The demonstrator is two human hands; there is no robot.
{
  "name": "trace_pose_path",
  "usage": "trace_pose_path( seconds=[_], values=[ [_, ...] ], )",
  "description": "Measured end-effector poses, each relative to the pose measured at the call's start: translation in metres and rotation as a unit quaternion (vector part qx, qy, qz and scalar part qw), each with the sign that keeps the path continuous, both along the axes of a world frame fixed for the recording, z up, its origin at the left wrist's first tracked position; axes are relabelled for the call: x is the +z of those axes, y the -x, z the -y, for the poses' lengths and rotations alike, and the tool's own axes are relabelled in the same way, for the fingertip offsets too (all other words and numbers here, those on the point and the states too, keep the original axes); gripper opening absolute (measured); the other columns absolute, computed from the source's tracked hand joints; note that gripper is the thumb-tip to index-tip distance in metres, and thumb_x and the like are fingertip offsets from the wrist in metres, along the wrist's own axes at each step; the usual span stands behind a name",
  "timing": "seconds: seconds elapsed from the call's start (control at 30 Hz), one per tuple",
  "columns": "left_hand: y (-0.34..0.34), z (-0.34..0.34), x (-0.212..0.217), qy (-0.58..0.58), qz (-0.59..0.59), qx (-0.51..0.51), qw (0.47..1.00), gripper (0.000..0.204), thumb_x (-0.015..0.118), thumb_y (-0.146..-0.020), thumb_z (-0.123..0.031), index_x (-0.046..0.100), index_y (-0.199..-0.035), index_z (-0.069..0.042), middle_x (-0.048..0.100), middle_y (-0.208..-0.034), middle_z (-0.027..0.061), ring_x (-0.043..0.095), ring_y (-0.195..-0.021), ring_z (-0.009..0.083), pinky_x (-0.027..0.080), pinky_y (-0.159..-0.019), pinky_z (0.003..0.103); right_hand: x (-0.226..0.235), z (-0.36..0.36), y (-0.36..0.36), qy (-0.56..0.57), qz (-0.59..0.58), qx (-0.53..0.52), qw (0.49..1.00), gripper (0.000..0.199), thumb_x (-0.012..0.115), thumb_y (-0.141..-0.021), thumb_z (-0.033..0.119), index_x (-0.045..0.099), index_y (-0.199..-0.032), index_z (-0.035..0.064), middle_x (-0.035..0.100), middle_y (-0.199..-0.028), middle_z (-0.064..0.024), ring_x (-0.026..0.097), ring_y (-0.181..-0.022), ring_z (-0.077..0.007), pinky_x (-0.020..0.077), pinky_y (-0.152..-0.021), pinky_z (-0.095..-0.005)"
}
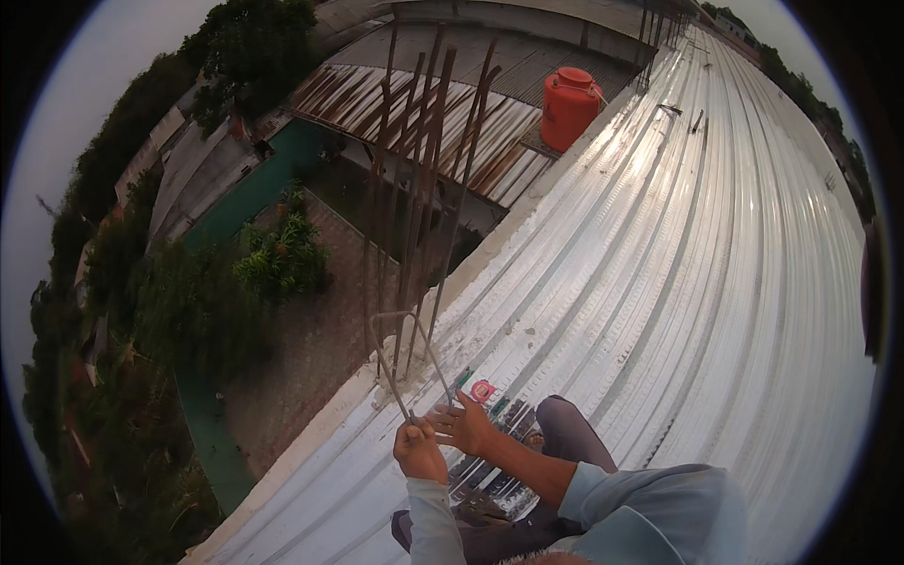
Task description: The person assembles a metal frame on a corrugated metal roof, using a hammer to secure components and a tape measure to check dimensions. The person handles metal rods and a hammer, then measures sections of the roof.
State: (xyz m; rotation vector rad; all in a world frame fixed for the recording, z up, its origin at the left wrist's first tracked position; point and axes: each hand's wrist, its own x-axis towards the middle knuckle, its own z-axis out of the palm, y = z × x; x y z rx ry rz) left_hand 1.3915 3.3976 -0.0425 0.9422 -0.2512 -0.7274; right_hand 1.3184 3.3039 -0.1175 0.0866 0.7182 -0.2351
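A thin metal rod bent into a squarish loop (379, 356) stands up in front of me, its closed end beside the upright bars. My left hand (420, 454) is closed around the lower end of its left leg. Close by on the right, my right hand (463, 426) has its fingers stretched toward the left hand. The right leg of the loop comes down to this palm, and its end is hidden there. A red round tape measure (482, 390) and a small green object (463, 379) lie just beyond my right hand.
Rusty rebar (428, 169) rises from the concrete ledge (405, 377) at the roof edge. Beyond is a drop to a paved yard (315, 348). Ribbed metal roofing (640, 282) stretches right. An orange water tank (570, 108) stands at the back. Small dark items lie by my knees.
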Motion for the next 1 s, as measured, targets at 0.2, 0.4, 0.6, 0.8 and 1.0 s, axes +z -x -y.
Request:
trace_pose_path(
  seconds=[0.2,0.4,0.6,0.8,1.0],
  values=[
    [0.049,0.031,0.194,-0.152,0.129,-0.146,0.969,0.044,0.073,-0.091,-0.032,0.06,-0.116,0.001,0.067,-0.104,0.0116,0.06,-0.109,0.0233,0.041,-0.103,0.04,0.221,0.077,0.064,0.213,-0.096,0.033,0.972,0.022,0.057,-0.098,0.018,0.055,-0.11,0.0006,0.063,-0.095,-0.0125,0.066,-0.089,-0.0276,0.0594,-0.075,-0.0437],
    [0.041,0.091,0.369,-0.027,-0.007,-0.169,0.985,0.06,0.072,-0.09,-0.021,0.043,-0.139,-0.002,0.065,-0.119,0.02,0.064,-0.112,0.0303,0.046,-0.106,0.045,0.418,0.204,0.134,0.514,-0.182,0.057,0.836,0.053,0.057,-0.1,0.016,0.037,-0.145,-0.0028,0.061,-0.077,-0.0065,0.065,-0.063,-0.0178,0.0565,-0.05,-0.0346],
    [0.029,0.123,0.42,-0.022,-0.081,-0.197,0.977,0.042,0.058,-0.091,-0.009,0.052,-0.131,-0.005,0.067,-0.114,0.0195,0.066,-0.109,0.0336,0.055,-0.096,0.051,0.511,0.257,0.167,0.609,-0.207,0.078,0.761,0.052,0.062,-0.097,0.017,0.047,-0.141,-0.0053,0.064,-0.078,-0.0066,0.061,-0.058,-0.0129,0.051,-0.046,-0.0281],
    [0.049,0.125,0.402,-0.123,-0.124,-0.168,0.97,0.035,0.053,-0.099,-0.022,0.052,-0.13,-0.005,0.068,-0.105,0.0181,0.067,-0.106,0.034,0.056,-0.09,0.052,0.503,0.256,0.189,0.588,-0.238,0.092,0.768,0.049,0.063,-0.096,0.018,0.052,-0.138,-0.004,0.065,-0.078,-0.0063,0.059,-0.058,-0.0116,0.0501,-0.048,-0.0279],
    [0.067,0.097,0.362,-0.198,-0.144,-0.153,0.957,0.035,0.049,-0.104,-0.024,0.049,-0.133,-0.006,0.065,-0.103,0.0173,0.07,-0.092,0.0321,0.061,-0.079,0.048,0.483,0.234,0.208,0.522,-0.243,0.127,0.808,0.052,0.064,-0.096,0.017,0.048,-0.142,-0.0033,0.066,-0.082,-0.0075,0.062,-0.062,-0.0142,0.0507,-0.05,-0.0289]
  ],
)
